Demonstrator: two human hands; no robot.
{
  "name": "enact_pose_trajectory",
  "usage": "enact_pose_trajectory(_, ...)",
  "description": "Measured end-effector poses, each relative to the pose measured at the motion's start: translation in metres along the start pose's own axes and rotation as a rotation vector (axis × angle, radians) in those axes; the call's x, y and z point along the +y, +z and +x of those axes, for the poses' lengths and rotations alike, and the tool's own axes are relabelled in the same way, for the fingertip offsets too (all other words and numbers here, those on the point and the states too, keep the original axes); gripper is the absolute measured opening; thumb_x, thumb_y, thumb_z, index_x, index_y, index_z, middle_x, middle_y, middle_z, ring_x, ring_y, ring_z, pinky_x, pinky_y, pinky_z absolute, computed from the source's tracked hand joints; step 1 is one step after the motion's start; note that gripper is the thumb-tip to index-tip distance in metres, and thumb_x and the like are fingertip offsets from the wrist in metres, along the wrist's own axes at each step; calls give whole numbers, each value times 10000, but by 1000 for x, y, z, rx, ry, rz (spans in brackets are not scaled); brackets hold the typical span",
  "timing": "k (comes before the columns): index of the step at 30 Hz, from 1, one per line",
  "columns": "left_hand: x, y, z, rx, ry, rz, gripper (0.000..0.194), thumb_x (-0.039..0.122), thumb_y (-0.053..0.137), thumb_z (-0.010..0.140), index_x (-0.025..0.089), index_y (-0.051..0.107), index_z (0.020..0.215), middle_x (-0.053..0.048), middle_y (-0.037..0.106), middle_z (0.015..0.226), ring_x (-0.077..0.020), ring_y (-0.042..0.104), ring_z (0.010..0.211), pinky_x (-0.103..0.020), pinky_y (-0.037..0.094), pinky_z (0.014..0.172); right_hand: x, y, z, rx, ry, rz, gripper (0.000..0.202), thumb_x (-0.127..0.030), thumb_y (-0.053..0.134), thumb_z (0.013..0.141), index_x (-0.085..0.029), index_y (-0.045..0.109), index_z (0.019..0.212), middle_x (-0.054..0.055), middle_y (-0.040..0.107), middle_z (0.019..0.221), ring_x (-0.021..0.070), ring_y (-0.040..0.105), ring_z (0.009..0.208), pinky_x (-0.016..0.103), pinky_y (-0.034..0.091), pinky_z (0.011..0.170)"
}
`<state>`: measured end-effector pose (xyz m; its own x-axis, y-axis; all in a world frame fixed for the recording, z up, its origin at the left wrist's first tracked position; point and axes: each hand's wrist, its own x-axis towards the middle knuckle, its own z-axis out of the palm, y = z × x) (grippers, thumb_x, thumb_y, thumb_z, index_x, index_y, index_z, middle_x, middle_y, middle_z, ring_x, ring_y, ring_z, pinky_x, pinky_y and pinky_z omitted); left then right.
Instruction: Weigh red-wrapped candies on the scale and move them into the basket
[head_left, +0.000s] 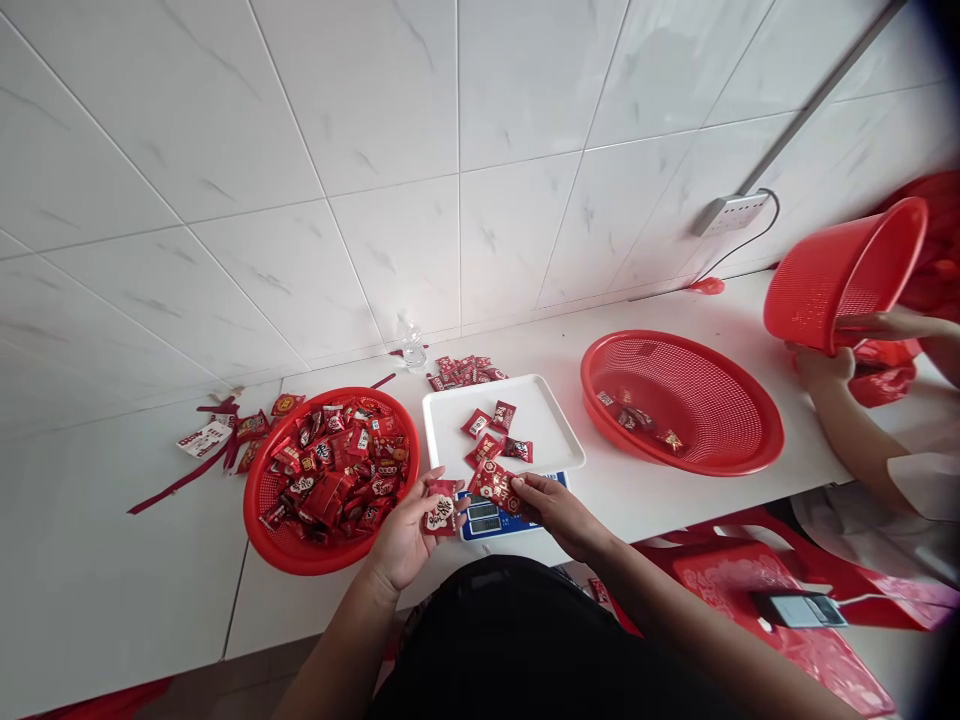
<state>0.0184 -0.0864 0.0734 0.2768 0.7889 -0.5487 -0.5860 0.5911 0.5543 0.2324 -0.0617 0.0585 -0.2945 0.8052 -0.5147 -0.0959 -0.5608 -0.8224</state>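
My left hand [405, 540] holds a red snack packet [439, 513] with a cream label, its fingers curled around the edge. Pinched in my right hand [559, 508] is a red packet with a flower pattern [491, 482], above the front of a blue digital scale [517, 522]. Several small red packets [517, 449] lie on the scale's white tray [562, 425]. Left of the scale stands a red plastic basket [259, 530] full of mixed red packets [330, 490]. Another red basket [720, 400], to the right, has a few packets at its bottom.
A pile of small packets [466, 372] and a clear plastic bottle [411, 342] are behind the scale. Ribbons and a card [204, 439] lie at left. At right, a co-worker's hands [825, 365] tilt a red basket [817, 270]. A phone [806, 609] rests on a red stool.
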Motion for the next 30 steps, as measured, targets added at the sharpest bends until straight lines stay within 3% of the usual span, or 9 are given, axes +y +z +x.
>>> enact_pose_trajectory(4,-1,-4,2,96,32,60,519,132,544,790,194,372,1276,-99,635,1044,-162,637,890,-296,487,817,7,-4,5,35,-28,-43,444,-597,630,630,-174,506,680,-39,499,604,87,430,547,248,332,555)
enact_pose_trajectory(7,-4,-7,2,110,45,128,530,168,576,775,241,388,1264,-71,621,1049,-160,639,856,-304,498,788,7,-4,5,60,-63,-110,445,-605,605,646,-181,474,637,-53,461,570,80,392,524,245,305,535)
enact_pose_trajectory(11,-10,-3,2,69,67,358,391,357,586,775,234,520,1140,-51,598,1021,-168,616,823,-307,519,684,2,3,2,12,-101,-218,445,-614,573,669,-186,466,618,-60,428,548,80,367,509,242,292,518)
enact_pose_trajectory(15,-18,13,4,-34,27,594,435,502,585,728,166,593,1004,-68,633,889,-170,592,774,-266,495,595,1,11,-2,-110,-156,-383,431,-610,533,715,-187,504,638,-31,488,567,107,438,541,250,336,530)
enact_pose_trajectory(19,-24,23,5,-49,42,622,385,491,626,694,142,609,857,-37,625,725,-145,581,668,-255,451,601,2,16,-5,-220,-183,-506,448,-607,460,774,-182,521,644,-11,520,597,119,465,564,249,352,539)
enact_pose_trajectory(23,-28,20,8,-79,84,652,321,451,665,671,146,623,762,-31,616,725,-146,566,689,-268,430,674,0,18,-9,-271,-199,-573,514,-647,395,783,-178,529,623,-21,469,566,107,403,533,240,303,504)
enact_pose_trajectory(26,-31,16,11,-73,159,690,284,432,672,668,155,639,719,-40,611,781,-150,549,730,-251,416,692,0,18,-10,-277,-217,-593,520,-653,385,784,-179,540,635,-21,460,575,108,384,539,238,288,505)
enact_pose_trajectory(30,-33,17,12,-50,143,709,297,450,635,700,153,613,705,-20,585,702,-123,519,649,-232,399,631,2,17,-9,-256,-216,-611,479,-639,426,775,-185,534,668,-17,480,609,112,397,563,238,307,531)
